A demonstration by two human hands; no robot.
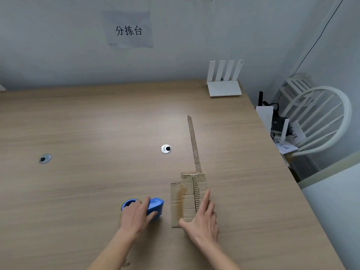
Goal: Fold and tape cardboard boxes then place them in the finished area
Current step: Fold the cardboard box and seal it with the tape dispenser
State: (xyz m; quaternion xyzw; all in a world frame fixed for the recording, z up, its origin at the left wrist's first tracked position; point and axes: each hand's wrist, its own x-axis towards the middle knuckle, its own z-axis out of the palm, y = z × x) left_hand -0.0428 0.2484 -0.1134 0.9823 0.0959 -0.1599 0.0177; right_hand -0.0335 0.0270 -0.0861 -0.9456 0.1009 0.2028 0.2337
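- Head view, progress: the cardboard box (188, 199) lies low in the frame, right of centre, on the wooden table (87, 123). Its top flaps are folded shut and meet along a centre seam. A brown strip of tape (193, 143) runs from the box's far end up the table toward the middle of the frame, apparently not yet cut or pressed down. I judge the folding done and the taping in hand; carrying the box to a finished area is still to do, and no such area can be made out.
- Hands: the left hand (136, 215) grasps the blue tape dispenser (151, 207), fingers curled over its body, just left of the box. The right hand (202, 219) rests with straight fingers along the box's right side and the thumb at its near end, steadying it rather than gripping.
- Materials and shapes: the box is worn corrugated board, long and narrow, with fluted edges showing at the seam and a glossy patch of older tape on its left flap. The dispenser is smooth rounded plastic. The table is pale wood-grain laminate with two round metal cable grommets (166, 149).
- Surroundings: a white router (224, 88) stands at the table's far right corner; a paper sign (128, 30) hangs on the wall at upper centre; a white chair (319, 117) is at the right edge.
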